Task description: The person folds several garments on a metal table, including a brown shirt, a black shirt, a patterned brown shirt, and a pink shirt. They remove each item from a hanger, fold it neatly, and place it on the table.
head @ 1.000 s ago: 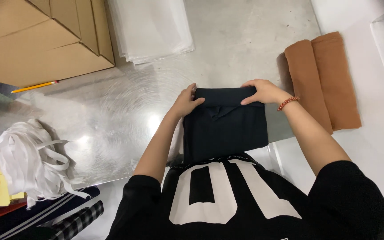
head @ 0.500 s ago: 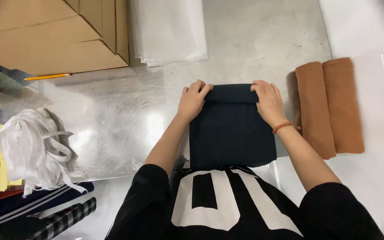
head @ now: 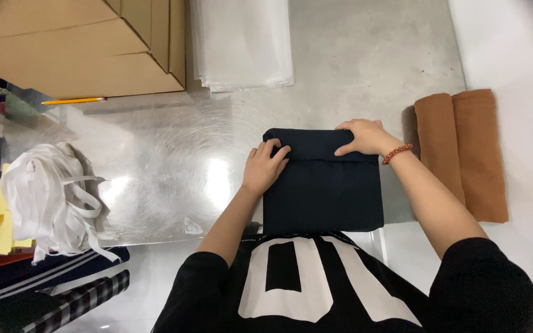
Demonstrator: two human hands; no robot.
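Note:
A dark navy folded garment (head: 322, 191) lies on the shiny metal table (head: 168, 160) right in front of me. Its far edge is rolled over into a thick fold. My left hand (head: 265, 166) grips the left end of that fold, fingers curled over it. My right hand (head: 365, 137), with a red bead bracelet at the wrist, presses on the right end of the fold. Both arms reach out from black short sleeves.
A folded brown garment (head: 461, 151) lies just right of the navy one. A stack of clear plastic bags (head: 242, 43) sits at the far side, cardboard boxes (head: 81, 49) and a yellow pencil (head: 74, 100) at far left. White straps (head: 47, 197) pile at the left edge.
The view has shifted so the garment sits further right. My left hand has slid down along the left end of the fold; my right hand stays on the top right corner.

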